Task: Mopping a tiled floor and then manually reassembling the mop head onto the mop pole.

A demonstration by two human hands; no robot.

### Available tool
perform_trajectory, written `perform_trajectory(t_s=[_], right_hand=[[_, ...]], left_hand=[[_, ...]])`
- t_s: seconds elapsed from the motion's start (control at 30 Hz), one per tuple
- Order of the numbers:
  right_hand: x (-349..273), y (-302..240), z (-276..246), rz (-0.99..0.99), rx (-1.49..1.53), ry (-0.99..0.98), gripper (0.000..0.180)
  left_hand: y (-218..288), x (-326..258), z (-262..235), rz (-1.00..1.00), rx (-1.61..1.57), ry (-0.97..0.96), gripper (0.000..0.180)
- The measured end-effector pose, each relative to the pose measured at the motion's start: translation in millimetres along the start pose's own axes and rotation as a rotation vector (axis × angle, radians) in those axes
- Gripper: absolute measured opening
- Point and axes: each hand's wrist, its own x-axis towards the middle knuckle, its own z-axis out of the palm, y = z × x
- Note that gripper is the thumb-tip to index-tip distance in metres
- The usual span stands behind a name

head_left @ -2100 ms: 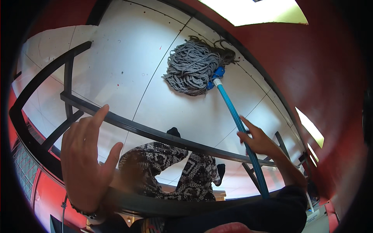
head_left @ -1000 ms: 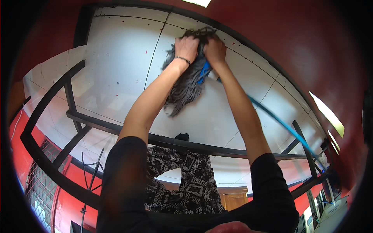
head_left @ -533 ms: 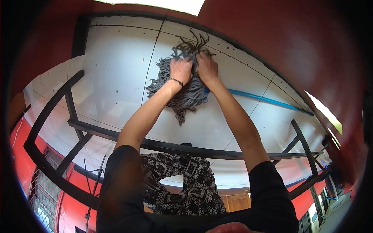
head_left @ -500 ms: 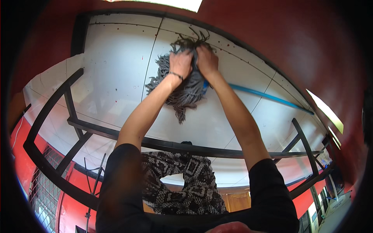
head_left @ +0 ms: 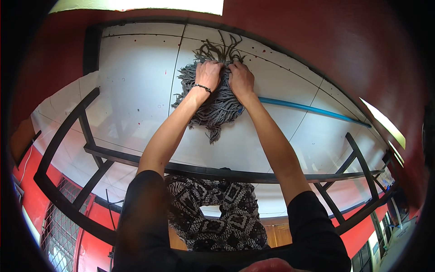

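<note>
A grey string mop head (head_left: 212, 111) lies spread on the white tiled floor (head_left: 136, 68) ahead of me. Its far strands fan out loose and look browner than the rest. My left hand (head_left: 209, 75), a dark beaded bracelet at its wrist, is closed on the strands near the far end. Beside it, my right hand (head_left: 241, 78) also grips strands, with a small gap between the two hands. The mop's blue handle (head_left: 312, 109) runs from under my right wrist toward the right along the floor. A bit of blue fitting shows at the mop head's right edge.
A dark frame rail (head_left: 204, 172) crosses between me and the mop, under my forearms, with angled legs (head_left: 59, 131) at both sides. Red walls (head_left: 326, 41) border the floor beyond and to the right. Small dark red spots dot the tiles.
My hands have shifted slightly apart on the mop head, and the far strands are spread more. The view has tilted a little. Both hands keep hold of the strands.
</note>
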Motion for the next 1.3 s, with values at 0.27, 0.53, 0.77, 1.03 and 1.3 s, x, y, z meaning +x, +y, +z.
perform_trajectory(t_s=[0.27,0.53,0.77,1.03,1.3], right_hand=[[20,-11,-6,0.115,-0.049,-0.001,0.022],[59,-1,5,0.054,-0.044,-0.103,0.027],[77,-1,4,-0.133,-0.024,0.145,0.027],[57,3,3,-0.034,-0.072,-0.128,0.026],[68,-7,-2,0.068,0.037,0.026,0.021]], left_hand=[[14,15,-11,-0.141,0.155,-0.023,0.023],[6,45,-8,-0.245,0.193,-0.042,0.021],[-9,63,-14,-0.215,0.226,-0.054,0.024],[0,45,-11,-0.132,0.209,-0.058,0.023],[0,61,-17,-0.230,0.242,-0.153,0.021]])
